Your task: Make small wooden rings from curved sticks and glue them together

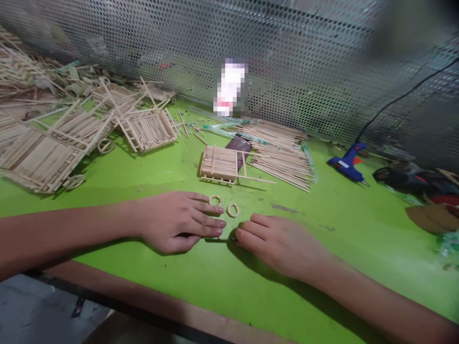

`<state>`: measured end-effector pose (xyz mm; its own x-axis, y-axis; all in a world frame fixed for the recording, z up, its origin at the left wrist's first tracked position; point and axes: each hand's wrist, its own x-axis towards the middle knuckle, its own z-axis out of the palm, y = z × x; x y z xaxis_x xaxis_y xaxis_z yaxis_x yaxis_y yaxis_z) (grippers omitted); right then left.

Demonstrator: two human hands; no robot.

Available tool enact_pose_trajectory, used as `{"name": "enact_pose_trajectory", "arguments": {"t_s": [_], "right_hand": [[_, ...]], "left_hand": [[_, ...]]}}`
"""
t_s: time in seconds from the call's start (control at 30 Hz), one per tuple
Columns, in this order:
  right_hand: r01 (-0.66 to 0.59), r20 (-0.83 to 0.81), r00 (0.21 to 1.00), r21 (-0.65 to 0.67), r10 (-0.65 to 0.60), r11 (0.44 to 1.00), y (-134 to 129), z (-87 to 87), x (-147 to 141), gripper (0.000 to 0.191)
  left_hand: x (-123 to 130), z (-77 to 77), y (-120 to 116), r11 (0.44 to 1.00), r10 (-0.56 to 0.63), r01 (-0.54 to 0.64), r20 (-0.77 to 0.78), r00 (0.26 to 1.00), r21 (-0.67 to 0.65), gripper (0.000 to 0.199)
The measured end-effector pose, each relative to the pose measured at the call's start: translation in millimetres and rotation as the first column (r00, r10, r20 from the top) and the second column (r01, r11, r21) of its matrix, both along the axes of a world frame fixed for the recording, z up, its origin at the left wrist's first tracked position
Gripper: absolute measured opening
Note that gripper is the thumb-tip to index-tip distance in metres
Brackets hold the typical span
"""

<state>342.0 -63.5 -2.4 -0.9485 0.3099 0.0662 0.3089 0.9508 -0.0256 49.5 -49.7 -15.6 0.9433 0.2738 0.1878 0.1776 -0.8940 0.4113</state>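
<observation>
My left hand (179,222) lies palm down on the green tabletop with its fingers stretched out. Its middle fingertips reach a small ring of pale wooden pieces (215,201) and partly cover it. A second, similar ring (233,210) rests just to the right, apart from both hands. My right hand (279,241) is closed, its fingers curled down near the table. Between the fingertips of the two hands runs a thin dark strip (220,240), its right end at my right fingers. What those fingers pinch is mostly hidden. Beyond the rings sits a small stick-built cart body (219,162).
Larger wooden carts (148,129) crowd the left side. Loose thin sticks (283,157) lie behind the small cart body, near a dark block (238,145). A blue glue gun (347,162) with a cord lies at right. Perforated metal sheet (304,71) closes off the back.
</observation>
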Motion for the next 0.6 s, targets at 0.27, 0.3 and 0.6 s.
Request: {"name": "enact_pose_trajectory", "arguments": {"t_s": [0.27, 0.3, 0.6], "right_hand": [[0.009, 0.003, 1.0, -0.01, -0.009, 1.0, 1.1, -0.2, -0.8, 0.018], [0.013, 0.002, 1.0, -0.01, -0.013, 1.0, 1.2, -0.5, -0.8, 0.017], [0.024, -0.007, 1.0, -0.021, -0.024, 0.999, 1.8, -3.1, -1.2, 0.013]], "left_hand": [[5.0, 2.2, -5.9, 0.97, 0.095, -0.145, 0.244, 0.965, 0.195, 0.027], [6.3, 2.4, -6.6, 0.959, 0.119, -0.178, 0.26, 0.958, 0.219, 0.023], [2.9, 3.5, -1.9, 0.951, 0.193, -0.232, 0.192, 0.962, 0.205, 0.015]]}}
